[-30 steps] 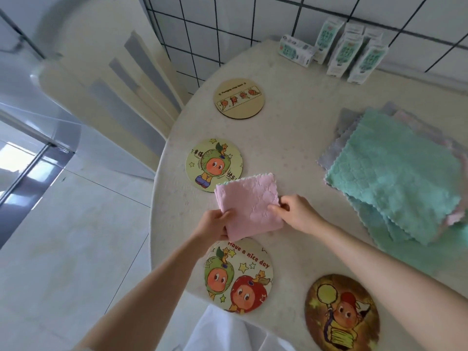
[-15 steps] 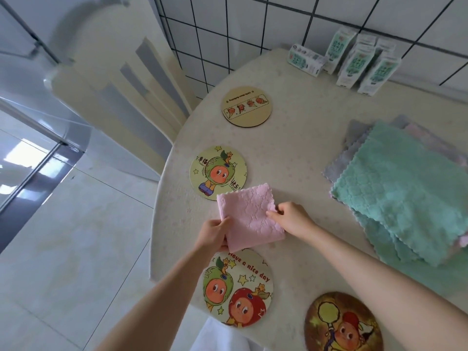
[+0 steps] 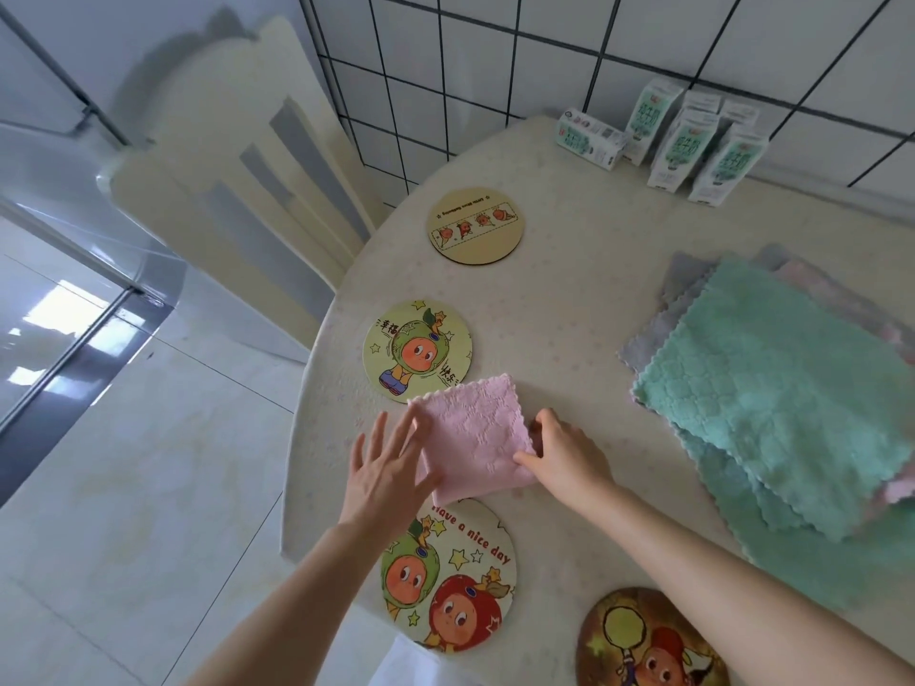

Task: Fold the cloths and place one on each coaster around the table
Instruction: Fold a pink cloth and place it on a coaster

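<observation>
Pink terry, folded to a small square: the pink cloth (image 3: 470, 438) lies on the table (image 3: 569, 299), and my view starts at the right hand (image 3: 564, 460), which pinches the cloth's right edge, thumb on top and fingers curled at the side. The left hand (image 3: 383, 467) is spread flat with straight fingers over the cloth's left side. I cannot tell whether it presses down or only hovers.

That hand hides the cloth's near-left corner. The cloth sits between the green-character coaster (image 3: 417, 351), whose near rim its far corner overlaps, and the "Have a nice day" coaster (image 3: 448, 576), which its near edge just meets. A dark coaster (image 3: 648, 641) is cut off by the bottom of the frame, and the stack of cloths (image 3: 772, 388), teal on top with grey and pink beneath, runs out on the right.

The table is cream and faintly speckled, set against a white tiled wall (image 3: 544, 56) with dark grout. The milk cartons (image 3: 683, 141) stand at the back, with a wooden coaster (image 3: 475, 225) nearer the far-left edge. A cream chair (image 3: 237, 190) stands at the rounded left edge, above the pale floor tiles (image 3: 148, 487).

Bare tabletop lies between the coasters and the stack. The table's rim curves close to the left of the left hand.
</observation>
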The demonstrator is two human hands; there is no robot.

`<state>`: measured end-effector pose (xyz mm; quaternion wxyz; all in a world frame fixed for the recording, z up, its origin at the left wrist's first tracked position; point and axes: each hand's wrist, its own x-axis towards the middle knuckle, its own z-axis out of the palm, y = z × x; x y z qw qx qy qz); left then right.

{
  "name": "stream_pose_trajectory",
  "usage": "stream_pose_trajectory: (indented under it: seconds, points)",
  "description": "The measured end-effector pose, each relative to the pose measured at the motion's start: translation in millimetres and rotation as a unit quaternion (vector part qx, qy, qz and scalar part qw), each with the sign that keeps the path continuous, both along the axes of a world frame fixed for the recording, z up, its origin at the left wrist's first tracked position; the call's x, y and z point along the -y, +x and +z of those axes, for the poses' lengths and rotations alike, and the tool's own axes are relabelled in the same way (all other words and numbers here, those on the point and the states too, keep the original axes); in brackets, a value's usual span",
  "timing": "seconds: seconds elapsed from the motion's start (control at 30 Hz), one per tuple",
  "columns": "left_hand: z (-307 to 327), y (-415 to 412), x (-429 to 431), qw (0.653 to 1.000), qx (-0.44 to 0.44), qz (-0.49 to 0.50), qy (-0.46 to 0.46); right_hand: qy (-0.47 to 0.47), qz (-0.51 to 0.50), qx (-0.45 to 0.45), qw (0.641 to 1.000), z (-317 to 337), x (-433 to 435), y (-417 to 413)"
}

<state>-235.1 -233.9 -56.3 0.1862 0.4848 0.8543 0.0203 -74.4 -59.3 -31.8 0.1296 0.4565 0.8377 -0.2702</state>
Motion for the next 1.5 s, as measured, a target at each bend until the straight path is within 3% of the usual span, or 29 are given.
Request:
stream_pose_trajectory:
  seconds: [0.17, 0.27, 0.5, 0.77, 1.0, 1.37, 1.5]
  points:
    - [7.1, 4.6, 1.9, 0.986, 0.044, 0.147, 0.066, -0.037, -0.046, -0.024, 0.998, 0.1, 1.3, -2.0]
    - [19.5, 11.5, -10.2, 0.953, 0.151, 0.247, 0.085, -0.089, -0.114, -0.046, 0.988, 4.9, 2.4, -11.9]
    - [26.3, 12.7, -40.2, 0.783, 0.395, 0.475, 0.077, -0.217, -0.275, -0.077, 0.933, 8.5, 0.0, -18.4]
    - [41.5, 2.9, -53.2, 0.642, 0.558, 0.523, 0.047, -0.321, -0.315, -0.104, 0.887, 27.4, -14.5, -19.8]
    - [68.8, -49.3, -99.3, 0.618, 0.64, 0.44, 0.117, -0.325, -0.339, -0.188, 0.862, 65.2, -69.3, -49.0]
    - [65.9, -152.8, -230.2, 0.712, 0.565, 0.379, 0.172, -0.271, -0.356, -0.261, 0.856, 70.5, -191.1, -153.7]
    - [49.7, -173.6, -262.0, 0.725, 0.538, 0.391, 0.18, -0.208, -0.328, -0.249, 0.887, 57.1, -230.0, -188.3]
